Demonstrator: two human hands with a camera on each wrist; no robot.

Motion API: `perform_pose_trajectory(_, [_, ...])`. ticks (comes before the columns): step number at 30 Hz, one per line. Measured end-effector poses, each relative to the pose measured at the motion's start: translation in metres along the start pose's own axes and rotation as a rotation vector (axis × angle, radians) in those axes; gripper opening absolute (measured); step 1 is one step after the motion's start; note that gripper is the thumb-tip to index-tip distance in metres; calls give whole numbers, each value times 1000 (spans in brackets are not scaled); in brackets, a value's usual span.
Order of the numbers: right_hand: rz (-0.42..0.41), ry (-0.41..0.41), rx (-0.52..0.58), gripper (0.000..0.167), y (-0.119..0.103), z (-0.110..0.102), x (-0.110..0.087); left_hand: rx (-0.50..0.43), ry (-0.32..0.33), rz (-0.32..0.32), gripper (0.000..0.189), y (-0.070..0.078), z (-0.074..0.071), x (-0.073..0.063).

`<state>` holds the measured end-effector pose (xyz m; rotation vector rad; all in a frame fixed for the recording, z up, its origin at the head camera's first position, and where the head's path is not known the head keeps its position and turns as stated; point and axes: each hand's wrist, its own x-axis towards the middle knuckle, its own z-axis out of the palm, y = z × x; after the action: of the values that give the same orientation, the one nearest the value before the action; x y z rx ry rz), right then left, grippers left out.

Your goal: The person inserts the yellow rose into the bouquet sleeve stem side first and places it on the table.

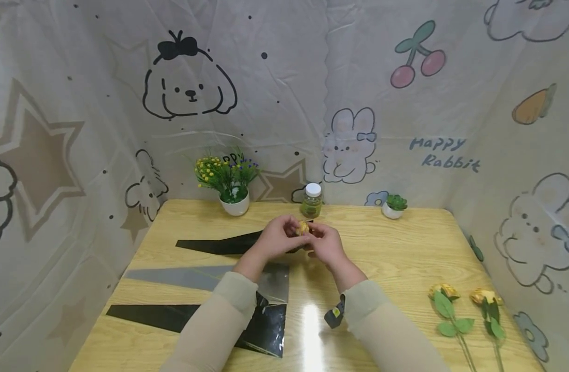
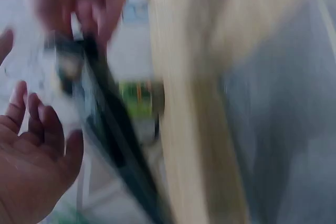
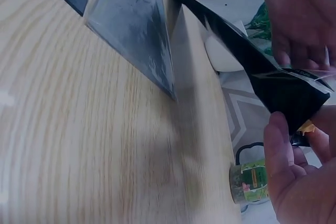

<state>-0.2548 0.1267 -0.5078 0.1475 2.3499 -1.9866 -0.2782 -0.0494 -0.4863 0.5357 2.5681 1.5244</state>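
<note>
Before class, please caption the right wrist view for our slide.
Right hand grips a black wrapper, yellow flower partly showing, jar beyond.

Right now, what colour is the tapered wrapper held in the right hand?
Mostly black; the wrapper shows best in the right wrist view.

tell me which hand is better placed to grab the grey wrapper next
Left, probably: the grey wrapper lies toward the left, and the left hand looks relaxed in its blurred wrist view, while the right hand pinches the raised black wrapper.
</note>
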Motion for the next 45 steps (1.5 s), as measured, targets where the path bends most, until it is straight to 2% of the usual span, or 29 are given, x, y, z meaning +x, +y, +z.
perform_pose_trajectory(3, [-4,10,-7,39,1,0,1,217,10,-22,84,-8,-15,0])
perform_pose_trajectory(5, [-15,10,-8,40,2,0,1,362,-42,-43,109,-14,-19,1])
perform_pose_trajectory(7, [-33,-11,-7,41,2,0,2,462,-124,-49,118,-19,-19,2])
perform_pose_trajectory(9, [-63,-54,-15,43,2,0,2,513,-170,-46,111,-24,-15,3])
perform_pose_trajectory(12, [-120,-128,-72,44,1,0,3,523,-154,-30,91,-27,-12,5])
perform_pose_trajectory(15, [-192,-182,-195,41,1,0,4,496,-124,-23,78,-27,-12,6])
perform_pose_trajectory(18, [-237,-216,-298,39,1,-3,4,454,-137,-29,76,-25,-15,4])
perform_pose_trajectory(22, [-251,-246,-388,31,3,-6,4,429,-148,-41,77,-26,-20,2])
perform_pose_trajectory(27, [-293,-281,-504,16,6,-10,3,435,-121,-38,75,-28,-25,2])
perform_pose_trajectory(30, [-299,-262,-485,15,6,-12,1,471,-111,-21,76,-30,-28,3])
perform_pose_trajectory(33, [-288,-236,-414,19,6,-14,-1,522,-111,-2,78,-31,-28,5])
perform_pose_trajectory(38, [-227,-263,-326,27,6,-10,-4,638,-114,-5,88,-34,-26,7])
perform_pose_trajectory(42, [-198,-245,-363,22,11,-1,-5,732,-140,-30,95,-39,-22,7])
perform_pose_trajectory(45, [-194,-206,-412,13,17,9,-5,759,-150,-43,94,-43,-20,7])
